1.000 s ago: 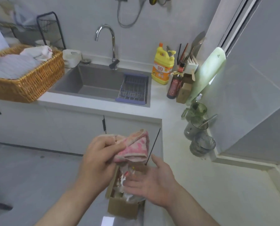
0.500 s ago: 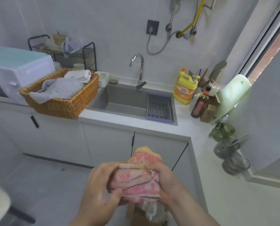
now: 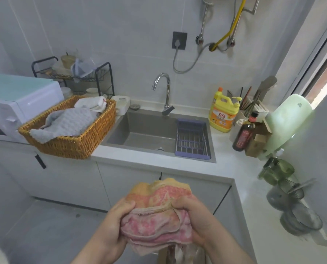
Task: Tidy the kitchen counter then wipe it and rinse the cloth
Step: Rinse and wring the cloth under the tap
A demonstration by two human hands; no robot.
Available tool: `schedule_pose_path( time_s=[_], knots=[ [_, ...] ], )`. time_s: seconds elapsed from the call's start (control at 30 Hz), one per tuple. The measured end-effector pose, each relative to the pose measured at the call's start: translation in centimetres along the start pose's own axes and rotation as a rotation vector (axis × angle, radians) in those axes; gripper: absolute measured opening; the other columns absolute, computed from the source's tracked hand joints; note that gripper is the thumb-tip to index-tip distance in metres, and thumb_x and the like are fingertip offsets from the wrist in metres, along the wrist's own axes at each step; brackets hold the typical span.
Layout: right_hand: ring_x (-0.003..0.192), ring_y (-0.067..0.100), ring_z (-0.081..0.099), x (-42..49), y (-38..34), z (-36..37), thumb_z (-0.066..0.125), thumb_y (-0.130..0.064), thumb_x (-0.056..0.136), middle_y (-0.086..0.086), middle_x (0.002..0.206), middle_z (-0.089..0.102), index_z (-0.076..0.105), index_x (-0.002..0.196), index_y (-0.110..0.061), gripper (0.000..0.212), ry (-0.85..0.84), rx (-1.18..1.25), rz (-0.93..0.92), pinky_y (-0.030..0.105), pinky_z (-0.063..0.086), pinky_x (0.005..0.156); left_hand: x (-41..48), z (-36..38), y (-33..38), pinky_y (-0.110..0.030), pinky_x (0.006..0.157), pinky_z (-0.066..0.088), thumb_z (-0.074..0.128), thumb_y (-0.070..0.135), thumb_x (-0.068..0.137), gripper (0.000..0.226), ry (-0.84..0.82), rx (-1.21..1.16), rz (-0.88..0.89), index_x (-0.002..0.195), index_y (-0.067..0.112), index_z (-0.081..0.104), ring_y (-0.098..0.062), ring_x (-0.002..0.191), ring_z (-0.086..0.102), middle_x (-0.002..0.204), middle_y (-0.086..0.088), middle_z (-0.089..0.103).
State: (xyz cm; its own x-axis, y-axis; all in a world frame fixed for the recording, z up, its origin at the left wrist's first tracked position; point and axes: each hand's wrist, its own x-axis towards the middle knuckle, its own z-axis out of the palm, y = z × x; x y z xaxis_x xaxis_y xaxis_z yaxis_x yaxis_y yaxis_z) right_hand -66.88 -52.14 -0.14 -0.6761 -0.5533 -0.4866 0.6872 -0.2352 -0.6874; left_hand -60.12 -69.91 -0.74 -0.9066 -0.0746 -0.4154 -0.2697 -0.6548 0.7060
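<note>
Hands: left, right | grip: both clenched round cloth (bunched)

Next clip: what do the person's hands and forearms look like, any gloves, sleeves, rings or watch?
Left hand and right hand are bare: no gloves, rings, watch or bracelet in view. The left forearm and right forearm are bare to the frame's bottom edge; no sleeve shows.

Bright window daylight from right, wide-angle edge warping
</note>
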Motion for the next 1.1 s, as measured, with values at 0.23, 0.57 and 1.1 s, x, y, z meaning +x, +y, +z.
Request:
schedule_pose_path(
  time_s=[0.23,0.57,1.1],
  knots=[
    [0.100,0.049,0.064,3.0,-3.6,-2.9,0.055,0.005,0.085,0.034,0.108,0.065,0.058,0.119,0.006,0.034,-0.036,-0.035,-0.001,0.059,0.049,0.093,4.9,2.8,1.2,-0.041,0.073,0.056,0.064,0.002,0.059,0.052,0.158,0.064,0.110,0.111,0.001,0.062,-0.037,0.085,0.067,0.105,-0.031,0.065],
    [0.098,0.046,0.066,7.5,-6.9,-3.5,0.063,0.005,0.064,0.025,0.106,0.069,0.058,0.117,-0.010,0.055,0.044,-0.141,-0.234,0.063,0.049,0.091,10.4,3.9,4.6,-0.037,0.066,0.059,0.057,0.003,0.066,0.044,0.136,0.101,0.122,0.109,0.006,0.064,-0.030,0.079,0.070,0.103,-0.023,0.069],
    [0.091,0.045,0.054,21.2,-10.3,5.1,0.057,0.000,0.064,0.028,0.117,0.060,0.057,0.127,-0.018,0.065,-0.021,0.040,-0.238,0.056,0.042,0.085,23.1,-4.4,16.8,-0.046,0.068,0.057,0.063,-0.007,0.051,0.056,-0.075,0.142,-0.011,0.104,0.011,0.067,-0.042,0.078,0.068,0.094,-0.029,0.069]
  ],
)
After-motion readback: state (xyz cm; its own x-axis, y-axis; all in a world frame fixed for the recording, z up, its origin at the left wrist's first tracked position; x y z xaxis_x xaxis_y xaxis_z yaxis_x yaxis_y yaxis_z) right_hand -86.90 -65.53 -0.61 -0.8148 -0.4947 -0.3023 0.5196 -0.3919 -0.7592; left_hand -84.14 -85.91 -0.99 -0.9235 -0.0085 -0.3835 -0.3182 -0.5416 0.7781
